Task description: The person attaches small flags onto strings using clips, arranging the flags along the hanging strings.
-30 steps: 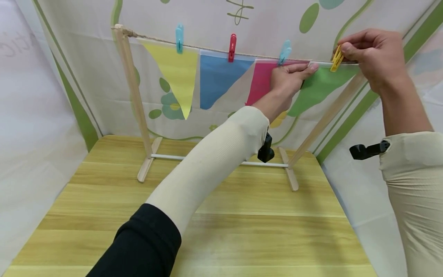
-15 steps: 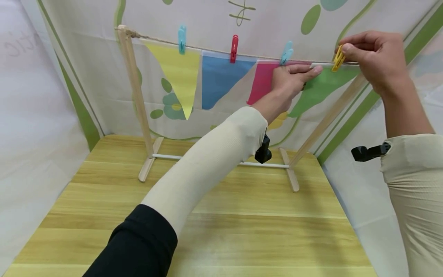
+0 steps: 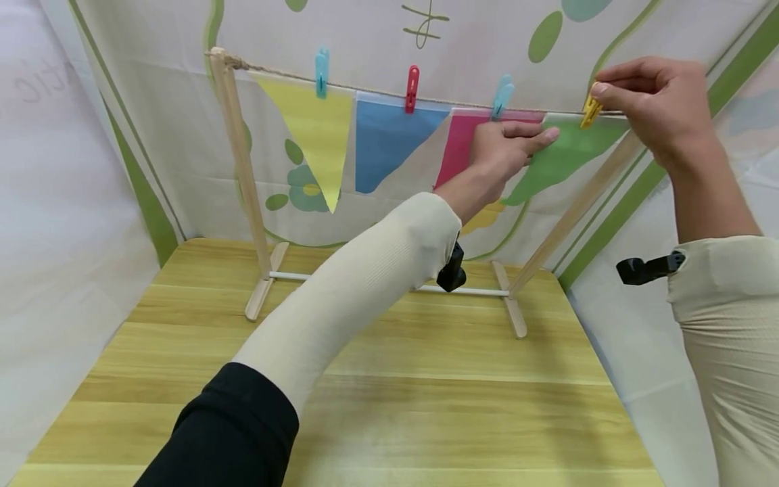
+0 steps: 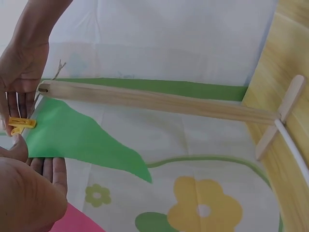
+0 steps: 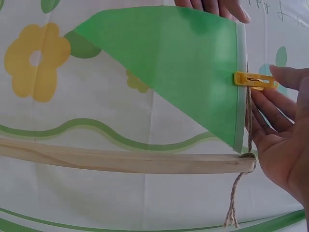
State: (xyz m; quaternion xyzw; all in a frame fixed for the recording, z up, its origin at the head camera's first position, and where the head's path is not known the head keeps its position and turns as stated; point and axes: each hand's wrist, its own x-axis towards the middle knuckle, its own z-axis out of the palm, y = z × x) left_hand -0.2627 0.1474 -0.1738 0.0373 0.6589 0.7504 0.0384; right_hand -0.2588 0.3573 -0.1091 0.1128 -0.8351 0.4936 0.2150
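Observation:
My right hand (image 3: 669,108) holds a yellow clothespin (image 3: 591,113) between thumb and fingers. The clothespin sits over the twine and the top hem of a green paper pennant (image 5: 178,63). At the pennant's left edge is my left hand (image 3: 502,145), its fingers fairly straight. In the right wrist view, fingertips (image 5: 207,6) of that hand reach behind the green paper, with the thumb near the hem. A pink pennant (image 3: 456,138), partly hidden by my left hand, hangs under a light blue clothespin (image 3: 502,97).
A yellow pennant (image 3: 322,128) and a blue pennant (image 3: 392,138) hang farther left, under a blue clothespin (image 3: 322,73) and a red clothespin (image 3: 412,89). Wooden posts (image 3: 240,155) carry the twine. A white rod (image 3: 475,291) joins their feet above the wood-grain table (image 3: 426,406).
My left hand has shifted slightly down and left, showing more of the green pennant's top corner. My right hand stays at the yellow clothespin, almost unmoved.

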